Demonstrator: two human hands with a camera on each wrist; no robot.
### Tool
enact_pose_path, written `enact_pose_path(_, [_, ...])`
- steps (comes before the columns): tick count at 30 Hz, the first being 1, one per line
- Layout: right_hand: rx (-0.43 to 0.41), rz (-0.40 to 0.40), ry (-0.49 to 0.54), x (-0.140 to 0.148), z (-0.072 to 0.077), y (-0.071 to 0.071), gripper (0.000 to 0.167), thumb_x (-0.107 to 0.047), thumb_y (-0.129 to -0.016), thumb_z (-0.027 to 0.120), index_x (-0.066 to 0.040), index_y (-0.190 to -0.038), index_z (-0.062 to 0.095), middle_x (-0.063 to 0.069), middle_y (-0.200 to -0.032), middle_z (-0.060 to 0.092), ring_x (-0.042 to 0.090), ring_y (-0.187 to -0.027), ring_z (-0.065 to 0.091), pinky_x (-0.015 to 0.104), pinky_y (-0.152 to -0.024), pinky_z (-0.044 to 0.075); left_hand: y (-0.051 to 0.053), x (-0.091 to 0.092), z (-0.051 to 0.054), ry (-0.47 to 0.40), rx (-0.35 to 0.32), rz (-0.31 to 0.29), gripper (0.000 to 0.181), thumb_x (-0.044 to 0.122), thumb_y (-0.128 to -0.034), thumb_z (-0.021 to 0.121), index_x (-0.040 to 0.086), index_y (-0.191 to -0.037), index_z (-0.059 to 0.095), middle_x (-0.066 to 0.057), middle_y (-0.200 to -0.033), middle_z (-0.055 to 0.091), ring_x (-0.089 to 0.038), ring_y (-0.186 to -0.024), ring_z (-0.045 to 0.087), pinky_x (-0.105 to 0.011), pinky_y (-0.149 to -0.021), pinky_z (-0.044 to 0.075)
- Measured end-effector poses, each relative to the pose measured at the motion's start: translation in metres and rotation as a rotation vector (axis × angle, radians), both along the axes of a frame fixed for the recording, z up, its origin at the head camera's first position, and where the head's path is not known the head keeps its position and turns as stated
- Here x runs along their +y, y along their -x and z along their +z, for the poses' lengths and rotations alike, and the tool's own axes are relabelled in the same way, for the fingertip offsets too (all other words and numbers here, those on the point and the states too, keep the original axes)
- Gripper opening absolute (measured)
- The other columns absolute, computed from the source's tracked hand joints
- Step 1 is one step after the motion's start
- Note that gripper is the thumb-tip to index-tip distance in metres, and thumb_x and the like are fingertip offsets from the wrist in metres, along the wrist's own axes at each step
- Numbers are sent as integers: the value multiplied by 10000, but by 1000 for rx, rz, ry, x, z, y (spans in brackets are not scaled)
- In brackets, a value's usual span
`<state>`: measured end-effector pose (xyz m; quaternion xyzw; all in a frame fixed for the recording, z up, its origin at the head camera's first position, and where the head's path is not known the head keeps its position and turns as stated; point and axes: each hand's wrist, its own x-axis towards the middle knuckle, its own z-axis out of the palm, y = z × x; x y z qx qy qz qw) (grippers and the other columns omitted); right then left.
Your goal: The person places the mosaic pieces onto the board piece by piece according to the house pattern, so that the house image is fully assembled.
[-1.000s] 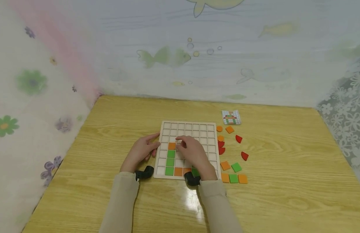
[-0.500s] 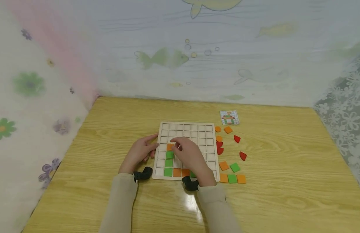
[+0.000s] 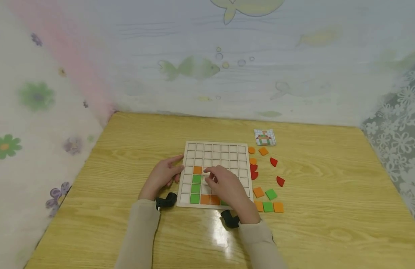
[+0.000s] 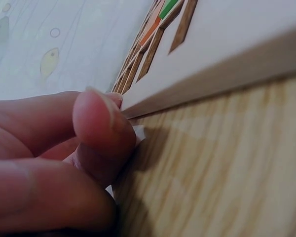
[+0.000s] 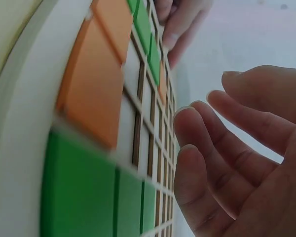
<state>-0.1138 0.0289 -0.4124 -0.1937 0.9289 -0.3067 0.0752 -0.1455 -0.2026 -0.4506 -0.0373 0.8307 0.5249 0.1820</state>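
A wooden grid board (image 3: 217,142) lies on the table, with a column of green squares (image 3: 196,188) under an orange square (image 3: 197,170) and more orange and green squares along its near edge. At the board's left edge rests my left hand (image 3: 162,176), fingers relaxed; in the left wrist view its fingertips touch the board's corner side. My right hand (image 3: 228,186) hovers over the board's middle, fingers loosely bent with nothing between them, as the right wrist view confirms. It hides some cells. The green squares (image 5: 84,192) stand close beneath it in that view.
Right of the board lie orange discs (image 3: 252,150), red quarter pieces (image 3: 280,181), and loose orange and green squares (image 3: 271,194). A small pattern card (image 3: 265,137) lies behind them. Patterned walls (image 3: 207,89) stand beyond the table and on its left.
My right hand first shifted left over the orange square, then back right and nearer the table's front, uncovering that square. The left hand stays at the board's edge.
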Motion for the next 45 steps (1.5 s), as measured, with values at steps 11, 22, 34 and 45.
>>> enact_pose_path(11, [50,-26,-27,28,-5,-5,225,-242,-866,579,-190,-1079,627,-136,-794,497,39,-666,453,210,-588,403,1,1,2,17,17,-6,455,322,-883,558,318,-1318,425,-131,-581,568,-147,-336,340,-279,-344,331])
enact_pose_path(22, [-72,-73,18,65,-7,-2,258,-249,-870,580,-184,-1117,608,-115,-830,551,67,-692,490,257,-616,418,0,0,-2,5,15,-4,463,321,-884,556,303,-1326,420,-127,-578,561,-144,-340,344,-282,-343,332])
enact_pose_path(34, [-148,-83,11,100,-2,2,251,-214,-876,581,-152,-1119,601,-40,-873,586,134,-742,517,285,-635,441,0,1,-2,19,33,-1,450,346,-876,560,334,-1307,431,-131,-584,564,-151,-346,348,-277,-347,333])
enact_pose_path(45, [-228,-101,15,124,-6,3,249,-251,-877,579,-160,-1107,594,-40,-885,585,132,-751,528,303,-661,446,0,0,-4,22,30,-6,453,340,-880,556,328,-1314,426,-133,-591,574,-154,-342,354,-279,-345,335])
